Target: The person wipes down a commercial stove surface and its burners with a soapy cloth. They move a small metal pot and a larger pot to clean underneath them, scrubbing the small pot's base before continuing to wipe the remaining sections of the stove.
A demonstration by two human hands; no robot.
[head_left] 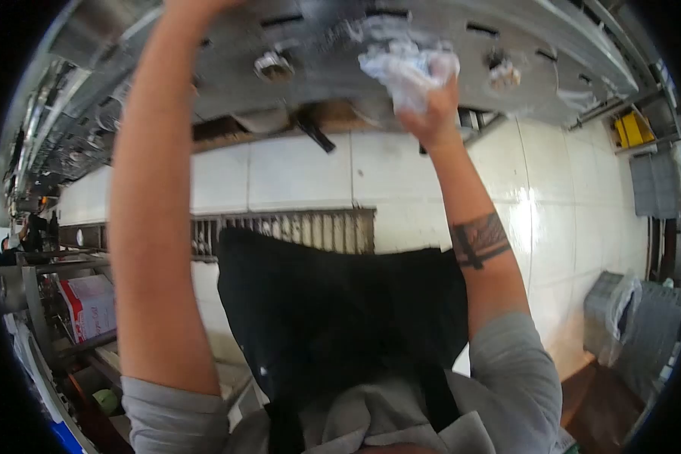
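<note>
My right hand [433,110] is closed around a crumpled white and bluish cloth [408,64], pressed against the steel surface [325,76] in front of me. Wet, whitish streaks run over the metal beside the cloth. On the far left, my left arm stretches up past the same surface. Only the wrist end of my left hand [200,6] shows at the top edge; its fingers are out of frame. A round metal fitting [274,66] sits between my arms, and another fitting [503,73] lies right of the cloth. Dark slots are cut along the steel.
A black handle-like piece [315,136] juts out below the steel edge. Pale floor tiles [303,174] and a drain grate [303,231] lie beneath me. On the left stands a red and white box [91,306]; grey bins [611,314] and a yellow item [632,130] are at right.
</note>
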